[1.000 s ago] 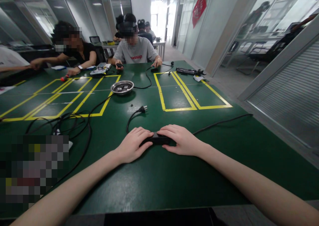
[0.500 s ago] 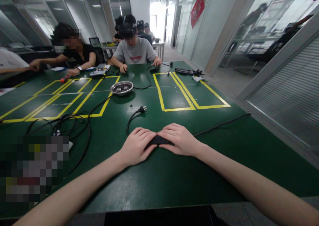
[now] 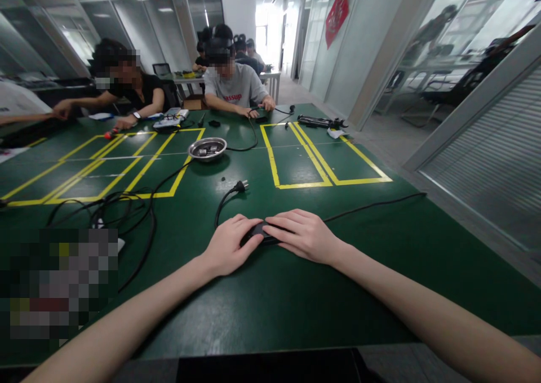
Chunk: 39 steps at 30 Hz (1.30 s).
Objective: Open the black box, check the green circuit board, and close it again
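Observation:
A black power adapter (image 3: 267,235) lies on the green table (image 3: 270,310) in front of me, mostly covered by my hands. Its left end is gripped by my left hand (image 3: 232,244), thumb along the near side and fingers on top. My right hand (image 3: 302,234) is laid over the right end, its fingers across the top; that thumb is hidden. From the left end a short cord curves up to a black three-pin plug (image 3: 240,186). A thin black cable (image 3: 372,210) runs out to the right from under my right hand.
Beyond the plug stands a metal bowl (image 3: 207,148) holding small metal parts. Coiled black cables (image 3: 114,205) lie left, beside a pixelated area. Yellow tape (image 3: 302,186) marks rectangles. Across the table a person in grey (image 3: 234,84) handles a cable; black tools (image 3: 321,121) lie far right.
My right hand has turned over the adapter's top, its thumb now out of sight. The left thumb has shifted slightly up. Across the table, the person's hand has moved toward the cable.

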Each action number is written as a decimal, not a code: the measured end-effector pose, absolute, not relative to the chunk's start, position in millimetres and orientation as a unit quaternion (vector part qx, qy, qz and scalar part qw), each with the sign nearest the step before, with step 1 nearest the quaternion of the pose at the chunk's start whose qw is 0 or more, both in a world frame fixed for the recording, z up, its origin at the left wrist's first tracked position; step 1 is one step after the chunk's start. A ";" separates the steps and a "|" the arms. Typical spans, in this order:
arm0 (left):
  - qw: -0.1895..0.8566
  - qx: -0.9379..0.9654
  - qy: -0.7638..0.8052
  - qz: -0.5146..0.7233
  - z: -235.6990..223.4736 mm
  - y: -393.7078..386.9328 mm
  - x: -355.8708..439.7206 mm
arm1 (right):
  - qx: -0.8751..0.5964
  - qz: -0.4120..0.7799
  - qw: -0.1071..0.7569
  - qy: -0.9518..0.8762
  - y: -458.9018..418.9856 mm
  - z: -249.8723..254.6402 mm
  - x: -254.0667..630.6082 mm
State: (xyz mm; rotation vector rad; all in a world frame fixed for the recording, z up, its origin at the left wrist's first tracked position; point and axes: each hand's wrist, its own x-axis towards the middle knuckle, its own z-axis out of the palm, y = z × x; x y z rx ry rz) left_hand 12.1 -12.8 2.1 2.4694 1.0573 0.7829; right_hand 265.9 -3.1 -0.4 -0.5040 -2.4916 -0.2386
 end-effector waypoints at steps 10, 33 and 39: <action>0.278 0.811 0.399 0.323 4.2 -12.0 14.4 | -0.273 0.026 0.246 -0.930 -1.1 -2.5 263.8; 0.186 0.881 0.347 0.263 -1.9 -10.9 14.7 | -0.212 0.039 0.214 -0.953 -4.4 0.3 260.9; 0.116 0.866 0.350 0.337 -3.3 -11.5 9.5 | -0.297 0.045 0.233 -0.925 4.3 -9.8 266.3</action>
